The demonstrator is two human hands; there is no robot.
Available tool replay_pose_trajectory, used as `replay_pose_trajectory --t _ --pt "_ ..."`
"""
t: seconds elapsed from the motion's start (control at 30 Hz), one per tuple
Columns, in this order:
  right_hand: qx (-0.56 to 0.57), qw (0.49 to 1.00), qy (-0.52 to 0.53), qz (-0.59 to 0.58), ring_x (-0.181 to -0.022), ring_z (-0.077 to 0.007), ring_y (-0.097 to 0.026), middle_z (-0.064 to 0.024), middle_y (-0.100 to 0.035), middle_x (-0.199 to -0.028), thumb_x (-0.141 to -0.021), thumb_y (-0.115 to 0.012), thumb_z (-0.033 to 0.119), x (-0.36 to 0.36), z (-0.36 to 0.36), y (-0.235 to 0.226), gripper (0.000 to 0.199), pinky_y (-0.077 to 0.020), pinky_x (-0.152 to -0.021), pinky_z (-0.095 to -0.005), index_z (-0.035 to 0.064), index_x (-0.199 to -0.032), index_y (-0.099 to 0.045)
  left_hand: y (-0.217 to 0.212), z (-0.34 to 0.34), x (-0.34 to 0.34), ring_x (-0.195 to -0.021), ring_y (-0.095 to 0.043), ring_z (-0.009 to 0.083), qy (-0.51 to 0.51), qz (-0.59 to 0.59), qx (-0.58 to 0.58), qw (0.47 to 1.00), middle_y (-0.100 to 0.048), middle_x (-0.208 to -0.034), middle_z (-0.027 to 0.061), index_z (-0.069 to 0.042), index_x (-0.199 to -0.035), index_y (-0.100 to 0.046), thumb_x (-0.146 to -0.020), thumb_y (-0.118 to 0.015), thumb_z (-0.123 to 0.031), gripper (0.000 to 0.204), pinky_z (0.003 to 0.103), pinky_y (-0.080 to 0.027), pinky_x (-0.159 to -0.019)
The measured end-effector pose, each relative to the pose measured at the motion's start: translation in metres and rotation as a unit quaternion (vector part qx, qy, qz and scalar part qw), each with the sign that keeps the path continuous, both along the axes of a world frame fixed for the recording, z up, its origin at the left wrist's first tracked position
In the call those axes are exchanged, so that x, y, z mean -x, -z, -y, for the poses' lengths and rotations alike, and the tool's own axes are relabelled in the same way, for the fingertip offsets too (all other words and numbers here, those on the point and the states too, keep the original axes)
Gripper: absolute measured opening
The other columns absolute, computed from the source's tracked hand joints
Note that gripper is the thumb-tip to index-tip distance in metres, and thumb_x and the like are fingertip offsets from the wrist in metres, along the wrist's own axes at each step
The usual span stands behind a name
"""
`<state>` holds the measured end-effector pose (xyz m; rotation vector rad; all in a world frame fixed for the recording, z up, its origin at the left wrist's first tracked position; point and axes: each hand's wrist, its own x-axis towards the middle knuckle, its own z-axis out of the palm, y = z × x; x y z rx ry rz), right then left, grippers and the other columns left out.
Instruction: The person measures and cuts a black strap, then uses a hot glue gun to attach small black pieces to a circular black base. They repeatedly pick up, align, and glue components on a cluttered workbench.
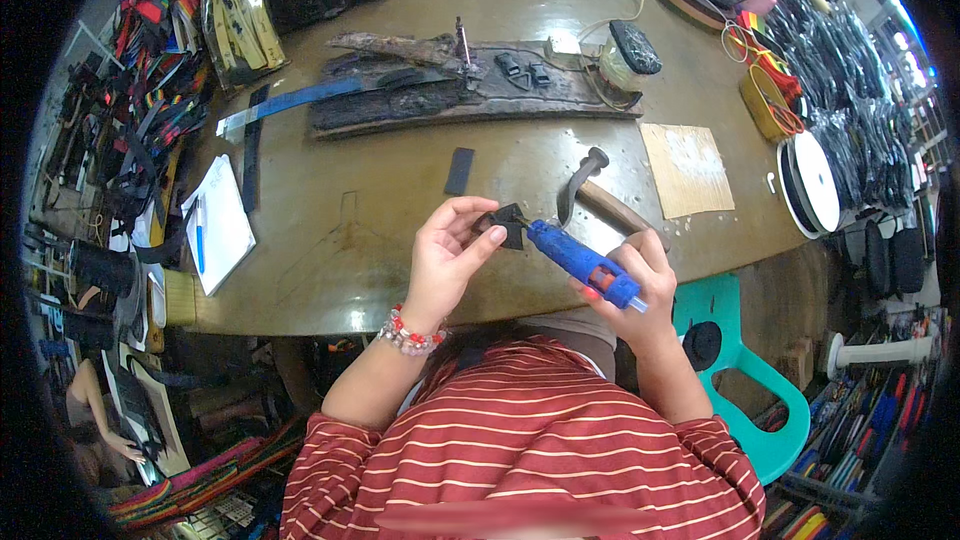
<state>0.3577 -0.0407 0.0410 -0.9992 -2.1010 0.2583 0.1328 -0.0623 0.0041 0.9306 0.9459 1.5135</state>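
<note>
Glue gun (578,256), blue, reddish inset, translucent stick (638,306) at rear; long axis diagonal, nozzle pointing away and leftward toward black piece (511,232); above desk (320,285), grasped by fingers of right hand (645,285); left hand (447,258) pinching black piece.

The plank (400,107) is rough, dark wood on a smooth, glossy tabletop (300,250). Nearer the wearer than the plank: a plastic hot-glue gun (572,258), a hammer (613,208) with dull metal head and wooden handle, flecked matt cardboard (687,172); right of it, glossy plastic packets (850,70).
</note>
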Motion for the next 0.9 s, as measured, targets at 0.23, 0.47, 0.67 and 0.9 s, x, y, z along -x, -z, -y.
replay_pose_trajectory --t 0.23,0.47,0.67,0.9 --pt "0.005 0.999 0.028 0.018 -0.06 -0.028 -0.054 -0.0101 -0.046 -0.074 -0.062 -0.08 0.022 -0.002 -0.002 -0.001 0.032 -0.0436 -0.053 -0.0381 0.0055 -0.072 -0.055 0.004 -0.003 -0.001 -0.094 -0.058 0.0096 0.005 -0.004 0.016 1.0 -0.062 -0.105 0.0047 -0.002 -0.111 -0.055 -0.084 -0.066 0.001 0.029 0.023 -0.049 -0.081" --pt "0.068 0.987 0.054 0.138 -0.064 -0.0292 -0.058 -0.0107 -0.05 -0.079 -0.066 -0.077 0.026 -0.011 0.005 -0.004 0.029 -0.0475 -0.056 -0.0392 0.0064 -0.078 -0.058 0.012 -0.007 -0.001 -0.093 -0.059 0.0104 -0.015 0.03 0.008 0.999 -0.062 -0.105 0.006 -0.002 -0.11 -0.055 -0.086 -0.063 0.002 0.026 0.026 -0.053 -0.078" --pt "0.086 0.924 0.354 -0.117 -0.079 -0.0248 -0.063 -0.0156 -0.066 -0.084 -0.079 -0.071 0.016 -0.114 -0.106 0.018 0.021 -0.0478 -0.069 -0.0337 0.0031 -0.094 -0.064 0.009 -0.009 -0.001 -0.092 -0.063 0.0134 -0.003 0.054 0.035 0.998 -0.062 -0.109 0.0089 -0.001 -0.113 -0.054 -0.09 -0.058 -0.002 0.023 0.028 -0.056 -0.075" --pt "0.176 0.828 0.528 0.065 -0.111 -0.0377 -0.054 -0.0222 -0.059 -0.112 -0.081 -0.054 0.065 -0.196 -0.16 0.099 0.069 -0.0394 -0.094 -0.0479 0.0062 -0.118 -0.058 0.008 -0.011 -0.007 -0.082 -0.066 0.0143 -0.044 0.04 0.017 0.998 -0.066 -0.097 0.0093 0.0 -0.112 -0.053 -0.091 -0.059 -0.007 0.023 0.025 -0.056 -0.069"
